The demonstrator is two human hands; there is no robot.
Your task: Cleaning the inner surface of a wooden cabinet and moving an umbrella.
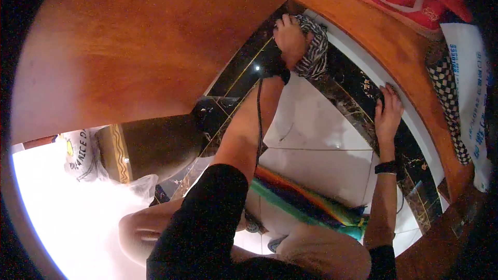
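My left hand is on a bunched black-and-white striped cloth, its fingers bent over the cloth's left side. The cloth lies on dark marbled border tile, in the corner where two wooden panels meet. A black strap with a small light and a cable circles my left wrist. My right hand rests on the same dark border, beside a white base strip, with its fingers slightly apart and nothing held. A dark band sits on that wrist. Between my forearms lies a rainbow-striped folded item, perhaps an umbrella.
A large wooden panel stands at left; a curved wooden rail borders the right. Beyond it lie red patterned fabric, checkered fabric and a printed white bag. At lower left are a brown container and a plastic bag.
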